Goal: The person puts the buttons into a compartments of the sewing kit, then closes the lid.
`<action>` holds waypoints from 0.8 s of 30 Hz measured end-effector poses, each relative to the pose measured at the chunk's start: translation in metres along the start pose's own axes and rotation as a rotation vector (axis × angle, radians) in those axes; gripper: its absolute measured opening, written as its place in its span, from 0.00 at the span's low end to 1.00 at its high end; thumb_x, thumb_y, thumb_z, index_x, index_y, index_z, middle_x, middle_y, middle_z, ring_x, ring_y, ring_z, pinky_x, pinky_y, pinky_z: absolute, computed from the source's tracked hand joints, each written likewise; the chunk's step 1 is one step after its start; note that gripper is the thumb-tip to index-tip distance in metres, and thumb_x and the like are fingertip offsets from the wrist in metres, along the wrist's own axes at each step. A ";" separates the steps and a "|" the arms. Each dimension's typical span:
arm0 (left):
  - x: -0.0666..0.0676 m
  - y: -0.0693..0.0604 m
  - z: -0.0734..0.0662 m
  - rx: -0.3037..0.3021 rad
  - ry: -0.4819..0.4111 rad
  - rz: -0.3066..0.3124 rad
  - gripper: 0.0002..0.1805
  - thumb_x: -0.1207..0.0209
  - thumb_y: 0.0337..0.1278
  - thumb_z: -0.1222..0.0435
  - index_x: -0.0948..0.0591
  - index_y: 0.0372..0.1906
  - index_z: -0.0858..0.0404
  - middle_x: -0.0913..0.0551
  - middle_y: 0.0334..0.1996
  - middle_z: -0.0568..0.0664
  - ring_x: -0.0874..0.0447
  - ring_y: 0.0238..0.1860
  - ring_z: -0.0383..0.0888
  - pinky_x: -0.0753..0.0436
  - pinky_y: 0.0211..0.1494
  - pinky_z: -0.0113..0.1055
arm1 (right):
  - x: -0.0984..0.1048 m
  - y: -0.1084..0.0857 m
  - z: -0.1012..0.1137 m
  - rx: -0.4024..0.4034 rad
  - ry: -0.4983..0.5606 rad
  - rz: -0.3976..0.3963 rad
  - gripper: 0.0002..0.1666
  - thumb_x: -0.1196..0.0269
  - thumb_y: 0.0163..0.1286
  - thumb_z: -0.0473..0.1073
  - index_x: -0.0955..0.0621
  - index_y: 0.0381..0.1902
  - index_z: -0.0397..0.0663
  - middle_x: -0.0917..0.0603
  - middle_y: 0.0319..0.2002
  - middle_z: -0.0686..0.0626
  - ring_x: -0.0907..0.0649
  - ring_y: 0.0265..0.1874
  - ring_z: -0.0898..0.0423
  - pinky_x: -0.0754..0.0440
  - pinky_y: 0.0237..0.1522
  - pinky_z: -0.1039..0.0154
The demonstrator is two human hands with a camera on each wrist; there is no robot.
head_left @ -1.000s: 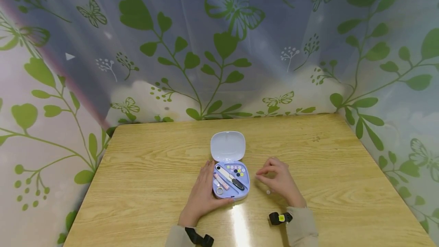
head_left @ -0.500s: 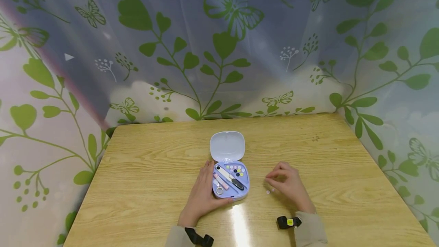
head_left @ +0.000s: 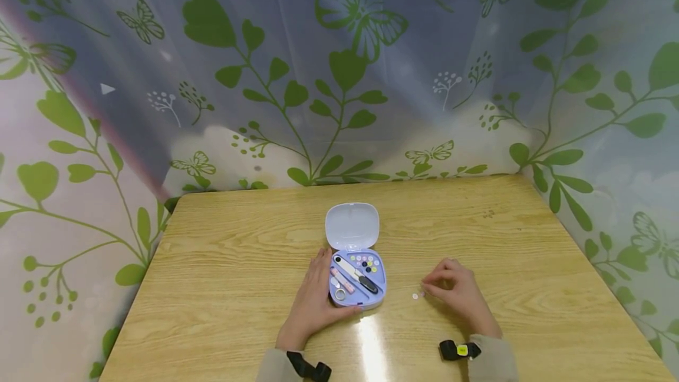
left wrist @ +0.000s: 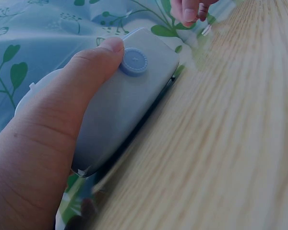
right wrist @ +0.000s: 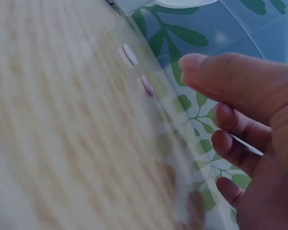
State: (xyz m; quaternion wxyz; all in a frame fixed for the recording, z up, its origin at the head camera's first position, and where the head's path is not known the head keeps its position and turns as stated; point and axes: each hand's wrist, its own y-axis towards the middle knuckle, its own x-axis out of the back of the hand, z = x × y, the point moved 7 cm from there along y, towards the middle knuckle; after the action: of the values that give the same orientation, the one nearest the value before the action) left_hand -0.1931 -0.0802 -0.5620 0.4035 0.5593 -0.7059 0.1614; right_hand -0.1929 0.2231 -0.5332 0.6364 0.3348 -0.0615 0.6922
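An opened lilac sewing kit box [head_left: 384,296] stands on the table, its pale lid [head_left: 352,226] tipped back. My left hand [head_left: 310,302] holds it, fingers along the left side and thumb across the front. In the left wrist view, the thumb lies beside a round blue knob [left wrist: 134,61] on the box. To the right, two small buttons lie on the table, a white button [right wrist: 129,54] and a pinkish button [right wrist: 146,85]. Close by them hovers my right hand [head_left: 460,295], fingers loosely bent, thumb and forefinger close together; nothing shows between them.
Inside the box are a black-handled seam ripper or cutter [head_left: 366,283], a pink-ended roll [head_left: 342,280], a metal ring [head_left: 339,294] and several coloured buttons [head_left: 369,264]. A patterned curtain [head_left: 339,105] hangs behind the wooden table [head_left: 228,252].
My right hand has drawn away from the box to the right and slightly down, uncovering the buttons on the table. The left hand and the box have stayed in place.
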 end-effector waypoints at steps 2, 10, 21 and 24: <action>0.000 0.000 -0.001 0.001 0.000 -0.001 0.76 0.36 0.33 0.24 0.57 0.80 0.63 0.53 0.80 0.54 0.62 0.79 0.48 0.54 0.80 0.45 | 0.000 -0.003 -0.005 -0.049 0.014 0.015 0.11 0.23 0.50 0.32 0.12 0.27 0.52 0.19 0.30 0.55 0.25 0.37 0.60 0.29 0.44 0.73; 0.000 0.000 -0.001 0.000 0.002 -0.005 0.76 0.36 0.33 0.24 0.57 0.80 0.63 0.53 0.79 0.55 0.61 0.79 0.49 0.52 0.80 0.45 | -0.004 -0.011 -0.016 -0.139 0.029 0.072 0.10 0.21 0.50 0.39 0.12 0.29 0.57 0.19 0.33 0.58 0.26 0.40 0.59 0.42 0.54 0.58; 0.000 0.000 0.000 0.001 0.004 -0.006 0.76 0.36 0.32 0.24 0.58 0.80 0.63 0.53 0.80 0.54 0.60 0.79 0.49 0.51 0.79 0.49 | -0.004 -0.014 -0.014 -0.012 0.002 -0.004 0.13 0.22 0.48 0.33 0.12 0.27 0.56 0.19 0.30 0.56 0.25 0.36 0.57 0.46 0.50 0.61; 0.000 0.001 -0.001 -0.003 -0.001 -0.013 0.76 0.35 0.32 0.25 0.57 0.80 0.64 0.53 0.79 0.54 0.60 0.79 0.50 0.51 0.79 0.48 | -0.004 -0.013 -0.016 0.001 -0.001 -0.007 0.13 0.21 0.48 0.34 0.12 0.27 0.59 0.19 0.30 0.60 0.25 0.36 0.60 0.45 0.50 0.62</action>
State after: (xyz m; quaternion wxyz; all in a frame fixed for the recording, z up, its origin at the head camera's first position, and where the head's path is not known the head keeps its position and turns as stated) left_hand -0.1936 -0.0797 -0.5614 0.4052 0.5634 -0.7026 0.1573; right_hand -0.1867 0.2305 -0.5519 0.6384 0.3359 -0.0603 0.6899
